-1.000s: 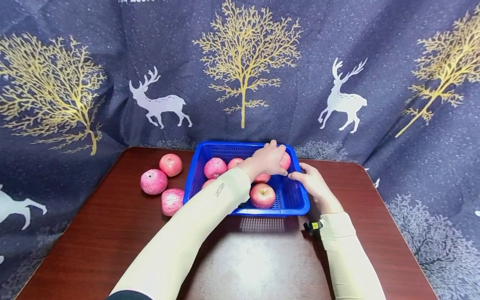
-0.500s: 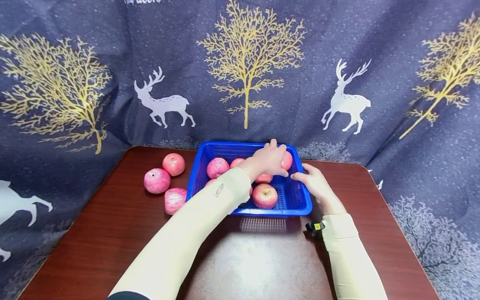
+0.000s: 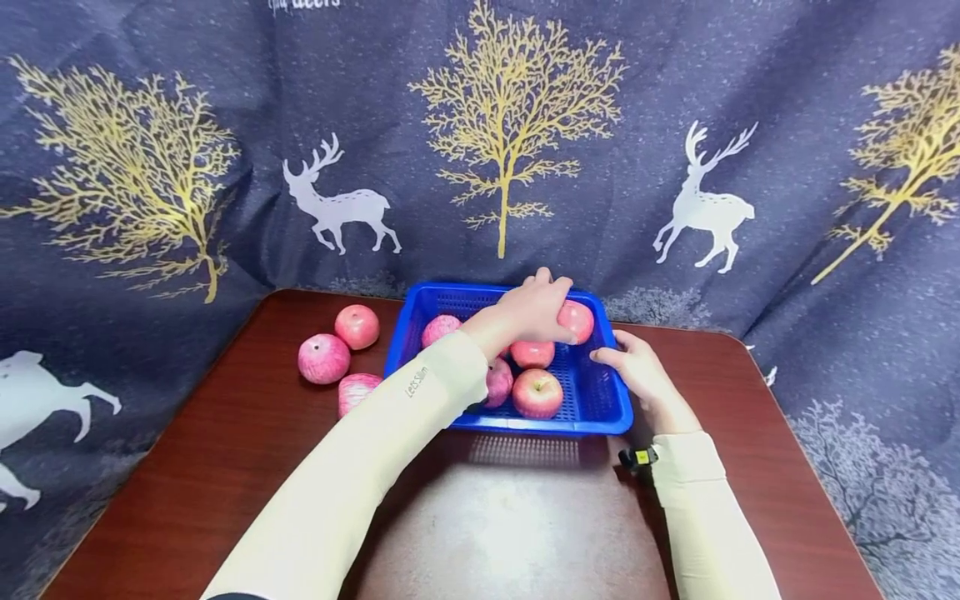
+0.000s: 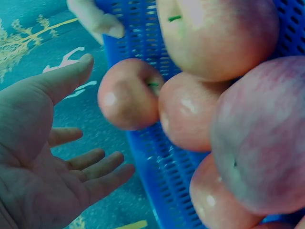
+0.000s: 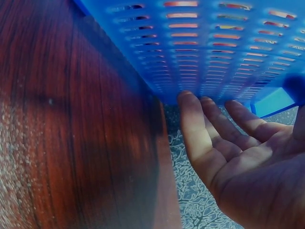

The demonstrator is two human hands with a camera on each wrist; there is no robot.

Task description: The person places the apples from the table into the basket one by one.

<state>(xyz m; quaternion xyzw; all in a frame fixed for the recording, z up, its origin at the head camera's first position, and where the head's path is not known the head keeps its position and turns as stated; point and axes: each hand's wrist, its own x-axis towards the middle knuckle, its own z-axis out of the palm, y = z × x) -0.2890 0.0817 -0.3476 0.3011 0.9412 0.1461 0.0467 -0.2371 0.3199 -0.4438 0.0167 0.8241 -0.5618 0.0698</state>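
Fingers of the left hand lie relaxed and spread over a pink apple in the far right corner of the blue basket, just right of the frame's centre; the left wrist view shows the palm open, with the apple just beside the thumb rather than gripped. Straight fingers of the right hand rest against the basket's right outer wall, holding nothing. Several more apples, one of them red, sit inside the basket near its front wall. Three loose apples lie on the dark wooden counter left of the basket. A navy curtain printed with gold trees and white deer fills the upper frame.
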